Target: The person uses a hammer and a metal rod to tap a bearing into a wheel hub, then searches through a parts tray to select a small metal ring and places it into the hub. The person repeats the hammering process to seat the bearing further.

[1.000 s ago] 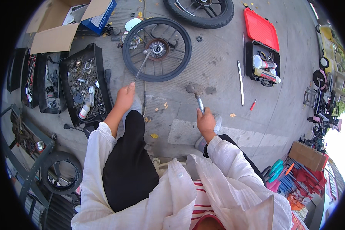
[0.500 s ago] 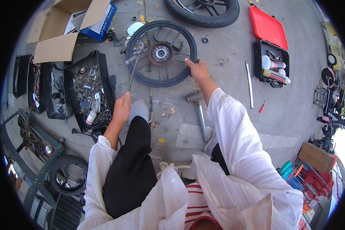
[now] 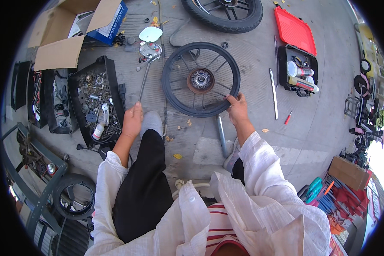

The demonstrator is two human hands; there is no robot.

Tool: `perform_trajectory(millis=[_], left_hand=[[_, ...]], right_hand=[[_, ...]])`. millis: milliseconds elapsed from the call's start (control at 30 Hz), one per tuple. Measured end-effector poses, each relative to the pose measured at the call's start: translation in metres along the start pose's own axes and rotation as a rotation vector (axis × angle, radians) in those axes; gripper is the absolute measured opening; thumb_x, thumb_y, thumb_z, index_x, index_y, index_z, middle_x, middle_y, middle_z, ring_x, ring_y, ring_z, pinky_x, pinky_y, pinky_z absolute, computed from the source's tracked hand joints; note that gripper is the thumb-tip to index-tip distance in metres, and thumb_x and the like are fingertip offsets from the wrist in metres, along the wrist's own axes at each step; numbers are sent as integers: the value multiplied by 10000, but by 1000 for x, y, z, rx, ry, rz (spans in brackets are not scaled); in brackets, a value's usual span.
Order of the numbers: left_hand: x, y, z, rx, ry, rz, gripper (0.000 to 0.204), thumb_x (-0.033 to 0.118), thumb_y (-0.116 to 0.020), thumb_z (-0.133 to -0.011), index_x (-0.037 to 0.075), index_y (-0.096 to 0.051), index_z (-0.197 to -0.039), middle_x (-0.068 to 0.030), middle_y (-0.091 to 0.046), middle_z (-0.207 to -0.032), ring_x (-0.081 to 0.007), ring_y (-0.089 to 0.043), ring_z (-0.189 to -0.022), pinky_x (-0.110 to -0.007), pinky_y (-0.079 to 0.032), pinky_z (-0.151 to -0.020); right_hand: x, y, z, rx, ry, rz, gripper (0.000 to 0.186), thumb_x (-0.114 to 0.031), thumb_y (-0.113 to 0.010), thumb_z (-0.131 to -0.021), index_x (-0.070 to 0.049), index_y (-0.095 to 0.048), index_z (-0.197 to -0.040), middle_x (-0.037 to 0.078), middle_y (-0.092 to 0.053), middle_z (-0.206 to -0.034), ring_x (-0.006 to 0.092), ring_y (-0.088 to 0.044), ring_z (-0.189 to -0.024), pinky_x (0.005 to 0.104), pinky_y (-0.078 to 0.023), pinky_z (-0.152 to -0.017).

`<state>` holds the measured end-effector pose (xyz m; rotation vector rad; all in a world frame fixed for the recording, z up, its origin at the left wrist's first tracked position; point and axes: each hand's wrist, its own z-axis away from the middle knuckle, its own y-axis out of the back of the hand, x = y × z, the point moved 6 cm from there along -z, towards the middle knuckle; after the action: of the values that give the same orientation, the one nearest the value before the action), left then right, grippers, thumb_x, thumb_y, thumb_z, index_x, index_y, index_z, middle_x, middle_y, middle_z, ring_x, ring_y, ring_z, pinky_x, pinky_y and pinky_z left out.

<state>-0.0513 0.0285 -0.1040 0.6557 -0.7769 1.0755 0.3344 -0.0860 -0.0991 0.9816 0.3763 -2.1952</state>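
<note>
My right hand [image 3: 238, 109] pinches the near right rim of a black spoked wheel rim [image 3: 167, 85], which has no tyre on it. Rust-brown colour rings the wheel's hub [image 3: 200, 80]. My left hand [image 3: 133, 119] is closed round the lower end of a thin-handled metal hammer [image 3: 144, 81], whose crosswise head points away from me, left of the wheel. Between my feet lies a bigger hammer [image 3: 222, 136]; its head is hidden under the wheel. Beyond the small hammer's head are a round metal part [image 3: 150, 50] and a pale oval plate [image 3: 150, 34].
A black tray [image 3: 109, 64] of loose metal parts stands at left, below an open cardboard box [image 3: 57, 53]. A tyred wheel [image 3: 239, 27] lies at the far side. To the right are an open red-lidded toolbox [image 3: 298, 89], a flat metal bar [image 3: 273, 94] and a red-handled screwdriver [image 3: 288, 117].
The wheel has come nearer and to the right with my right hand, covering the bigger hammer's head. The small hammer's head is now clear of the wheel; my left hand has shifted slightly left.
</note>
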Motion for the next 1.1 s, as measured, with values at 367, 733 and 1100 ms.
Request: perform_trajectory(millis=[367, 733, 1100], left_hand=[[8, -13, 4, -55, -78, -242, 501, 398, -451, -1013, 16, -490, -692, -11, -431, -597, -118, -379, -559, -308, -358, -537], [28, -35, 10, -161, -132, -375, 506, 395, -472, -1001, -36, -509, -739, -86, -438, -600, -179, -394, -594, -348, -403, -593], [84, -7, 14, 105, -246, -12, 280, 277, -602, -962, 9, -621, -882, 26, -465, -612, -49, -378, -595, -231, -357, -556]], right_hand=[[-3, 18, -35, 34, -60, 260, 345, -168, -639, -896, 71, -522, -1115, 111, -605, -940, 180, -577, -824, 312, -472, -698], [-7, 12, -33, -17, -131, 202, 340, -183, -650, -898, 59, -520, -1099, 111, -603, -908, 175, -581, -782, 317, -472, -673], [-82, -69, 82, -24, 520, 334, 489, -194, -781, -782, 24, -470, -1088, 82, -560, -951, 156, -537, -828, 290, -463, -764]])
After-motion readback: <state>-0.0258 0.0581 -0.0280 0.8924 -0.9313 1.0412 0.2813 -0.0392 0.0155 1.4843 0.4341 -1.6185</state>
